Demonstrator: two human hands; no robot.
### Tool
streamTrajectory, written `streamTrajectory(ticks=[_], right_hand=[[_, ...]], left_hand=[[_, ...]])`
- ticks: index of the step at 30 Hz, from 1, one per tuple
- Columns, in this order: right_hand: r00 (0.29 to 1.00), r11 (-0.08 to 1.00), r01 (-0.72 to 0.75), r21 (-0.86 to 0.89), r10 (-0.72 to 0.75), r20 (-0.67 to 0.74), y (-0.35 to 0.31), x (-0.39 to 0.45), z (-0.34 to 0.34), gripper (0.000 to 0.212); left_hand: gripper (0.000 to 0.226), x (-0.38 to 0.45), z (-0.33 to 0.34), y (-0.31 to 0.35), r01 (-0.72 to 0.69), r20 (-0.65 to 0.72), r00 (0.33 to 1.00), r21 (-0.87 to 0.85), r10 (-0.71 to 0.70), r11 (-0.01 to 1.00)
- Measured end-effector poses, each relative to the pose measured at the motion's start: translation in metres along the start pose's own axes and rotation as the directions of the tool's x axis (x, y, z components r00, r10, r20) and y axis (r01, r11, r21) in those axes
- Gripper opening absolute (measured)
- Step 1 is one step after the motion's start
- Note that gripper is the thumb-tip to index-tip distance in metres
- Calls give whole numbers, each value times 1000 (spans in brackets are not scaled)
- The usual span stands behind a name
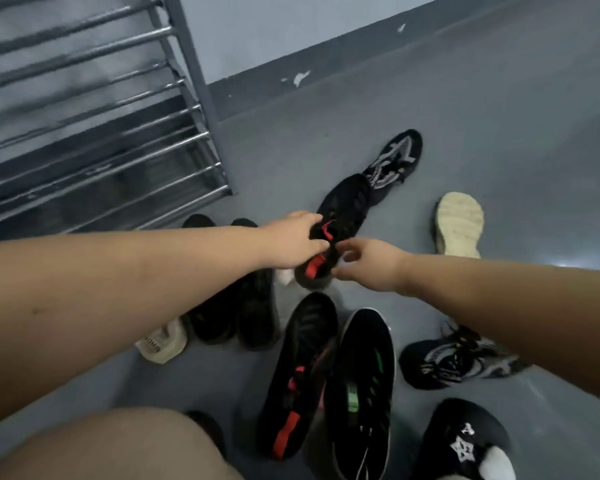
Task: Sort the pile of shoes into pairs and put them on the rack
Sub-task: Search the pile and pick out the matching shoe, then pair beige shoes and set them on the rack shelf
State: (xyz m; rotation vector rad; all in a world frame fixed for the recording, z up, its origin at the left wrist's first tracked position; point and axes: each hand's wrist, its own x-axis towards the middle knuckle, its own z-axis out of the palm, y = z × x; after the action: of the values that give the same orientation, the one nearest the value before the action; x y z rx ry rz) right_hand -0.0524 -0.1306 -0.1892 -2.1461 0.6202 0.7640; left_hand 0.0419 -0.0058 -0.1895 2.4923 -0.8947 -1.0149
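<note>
Two hands are meeting over one black shoe with red trim [340, 216] lying on the grey floor [499, 133], right of the metal rack [84, 116]: the left hand [291, 242] is gripping its collar, while the right hand [368, 263] is hovering beside its heel, fingers loosely curled and apart.

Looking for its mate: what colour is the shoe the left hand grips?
Black with red accents, seen in the head view.

Rack [94, 109] far left; shoes [326, 372] scattered on floor [482, 133] right of it.
</note>
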Motion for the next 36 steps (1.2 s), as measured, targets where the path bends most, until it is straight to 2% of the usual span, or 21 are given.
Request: streamTrajectory(ticks=[4,8,11,13,16,20,25,27,29,30,33,36], right_hand=[[986,993,-110,32,113,-121,64,-23,-51,64],[940,965,-187,186,231,-253,131,-18,-72,66],[907,931,-237,279,315,-281,175,-11,-72,66],[896,916,-263,302,348,-276,199,-5,-68,67],[867,898,-288,333,392,-309,227,4,-67,67],[842,855,-284,435,439,-313,248,17,-65,66],[862,843,-282,458,432,-266,253,32,-66,64],[854,826,-289,484,451,-260,252,40,-69,62],[838,786,-277,553,479,-260,250,46,-69,58],[825,757,-268,595,500,-265,249,47,-69,55],[792,666,-191,721,538,-287,248,50,-67,42],[786,648,-142,748,533,-313,238,52,-62,45]], left_hand=[[65,26,9,83,-103,97,991,94,94,990],[65,60,38,137,-113,207,976,187,74,976],[60,79,70,160,-64,261,965,185,14,981],[57,92,94,169,-3,282,959,109,-28,994],[57,116,131,171,129,293,951,-105,-94,986],[56,146,163,167,309,290,937,-427,-195,850],[58,170,185,166,408,355,906,-578,-232,707],[47,174,195,164,434,396,891,-602,-221,670],[19,176,202,162,466,432,875,-634,-218,617],[17,178,206,161,478,442,870,-654,-217,586],[42,181,211,159,487,456,869,-718,-191,498],[61,179,202,155,492,472,866,-750,-164,443]])
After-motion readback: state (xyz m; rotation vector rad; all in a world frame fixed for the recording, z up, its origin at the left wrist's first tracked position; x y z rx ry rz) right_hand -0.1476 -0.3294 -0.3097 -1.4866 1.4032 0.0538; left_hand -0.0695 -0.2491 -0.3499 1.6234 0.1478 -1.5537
